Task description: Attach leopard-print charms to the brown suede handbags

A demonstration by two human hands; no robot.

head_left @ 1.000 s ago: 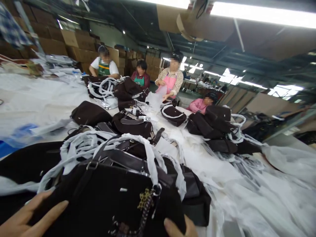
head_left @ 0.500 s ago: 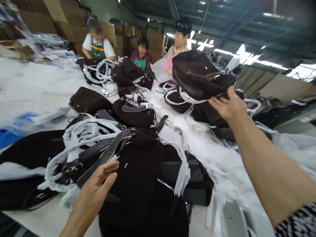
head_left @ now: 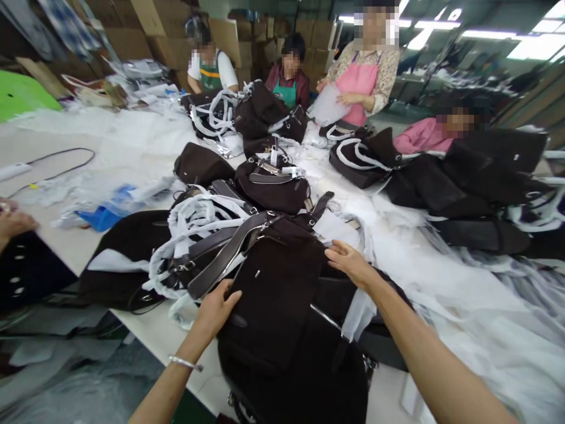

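Closest in, the left hand (head_left: 216,311) has its thumb and fingers parted, touching the left edge of the dark bag (head_left: 278,306), with a silvery bracelet (head_left: 185,363) around the wrist below. Over to the right hand (head_left: 354,268): its fingers lie close together and lightly bent, the tips at the bag's upper right edge; whether they pinch the cloth, I cannot tell.

And the bag itself, between the two hands at the near side of the desk (head_left: 156,330): blackish brown, soft, lying flat and a little askew, a small pale tag (head_left: 257,274) on its face, a shiny line (head_left: 325,318) slanting at its right. A grey strap (head_left: 229,256) arches along its upper left, and just beyond come handles wrapped in white (head_left: 176,227), looped in a tangle. Off to the far left, another person's hand (head_left: 15,224) shows at the desk's edge, what it does too blurred to tell.

Further up, blue plastic (head_left: 99,218) lies crumpled on the left, and more dark bags (head_left: 445,182) are heaped on the right. At the back, a co-worker in a pink apron (head_left: 359,85) holds filmy white wrap (head_left: 329,106), and cardboard boxes (head_left: 152,17) stand stacked behind.
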